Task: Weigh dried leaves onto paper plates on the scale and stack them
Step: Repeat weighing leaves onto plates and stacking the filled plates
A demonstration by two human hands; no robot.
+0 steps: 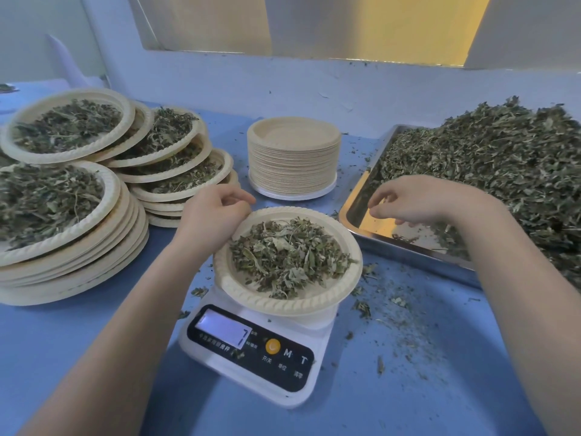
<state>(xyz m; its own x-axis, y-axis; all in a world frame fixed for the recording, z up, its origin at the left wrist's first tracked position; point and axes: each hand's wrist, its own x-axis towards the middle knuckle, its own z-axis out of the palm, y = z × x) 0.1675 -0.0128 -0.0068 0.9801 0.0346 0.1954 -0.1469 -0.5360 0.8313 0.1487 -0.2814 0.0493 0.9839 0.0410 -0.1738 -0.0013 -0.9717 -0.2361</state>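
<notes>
Along the blue bench's right edge, your steel tray (361,215) heaps dried leaves (490,158) for refills. Near the front edge, the round beige paper plate (239,287) of leaves loads the white scale (251,366). Your left hand (210,215), fingers curled, steadies its rim; your right hand (418,199) hovers, fingers loosely spread.

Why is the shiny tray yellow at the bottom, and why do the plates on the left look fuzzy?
Head view: the bare steel tray mirrors the yellow panel on the wall; the filled plates at the left edge are soft and stretched by the wide lens; the scale display glares pale.
</notes>
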